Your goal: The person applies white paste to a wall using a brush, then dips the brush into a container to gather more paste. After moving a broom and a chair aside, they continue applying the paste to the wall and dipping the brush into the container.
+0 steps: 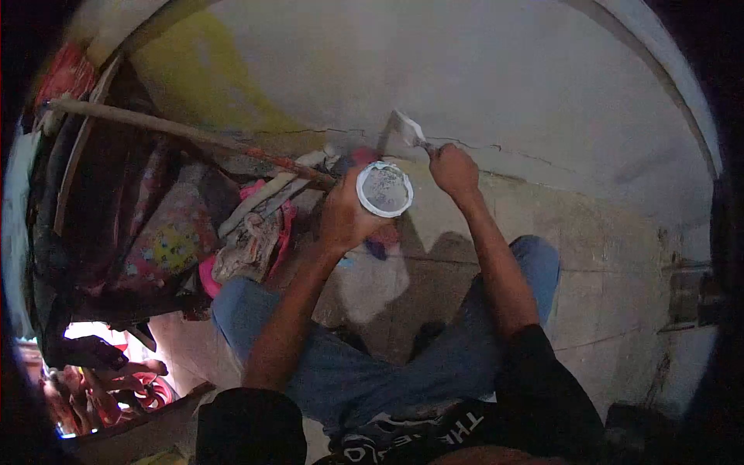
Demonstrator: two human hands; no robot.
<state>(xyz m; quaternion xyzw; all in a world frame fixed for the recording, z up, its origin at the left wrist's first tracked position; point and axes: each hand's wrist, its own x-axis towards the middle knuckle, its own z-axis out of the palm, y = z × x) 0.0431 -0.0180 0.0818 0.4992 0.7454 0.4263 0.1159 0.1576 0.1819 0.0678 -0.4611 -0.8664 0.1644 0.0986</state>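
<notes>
Currently | cup (pixel 387 213) in left fingers (pixel 351 190) | scraper (pixel 411 132) in right fingers (pixel 440 161), blade beyond

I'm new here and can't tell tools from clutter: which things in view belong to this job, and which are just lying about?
Belonging to the job:
White-rimmed tub, held in the left hand
White-headed tool, gripped by the right hand
Cracked wall, near the tool

Apparently just lying about:
Long pole
Floral cloth
Pink container

Light dim | cracked pale wall (pixel 496 85) | yellow patch (pixel 205 74) | bright opening (pixel 101 332) lower left
</notes>
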